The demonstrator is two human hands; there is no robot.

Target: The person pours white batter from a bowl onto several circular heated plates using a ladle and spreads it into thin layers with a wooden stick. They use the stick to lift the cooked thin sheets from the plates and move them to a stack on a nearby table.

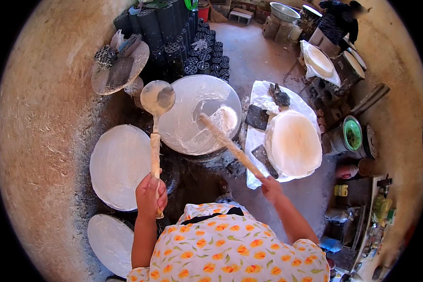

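In my left hand [151,195] is a long-handled ladle [155,148], its round bowl up by the left rim of a large round griddle [179,109]. My right hand [272,189] grips a floury wooden stick [232,148] that slants up to the left over the griddle. Whitish batter or dough [225,119] lies in a patch on the griddle's right side, close to the stick's far end. Whether the stick touches the surface I cannot tell. To the right, a stack of thin round flatbreads [296,142] rests on white sheeting [252,141].
Two pale round plates [121,167] [109,243] stand at left. Perforated coal briquettes [202,58] are piled behind the griddle. Dark pads [256,117] lie beside the flatbreads. At the far right, a person [338,23] is near another flatbread stack [319,61]. A cluttered shelf [368,225] lines the right wall.
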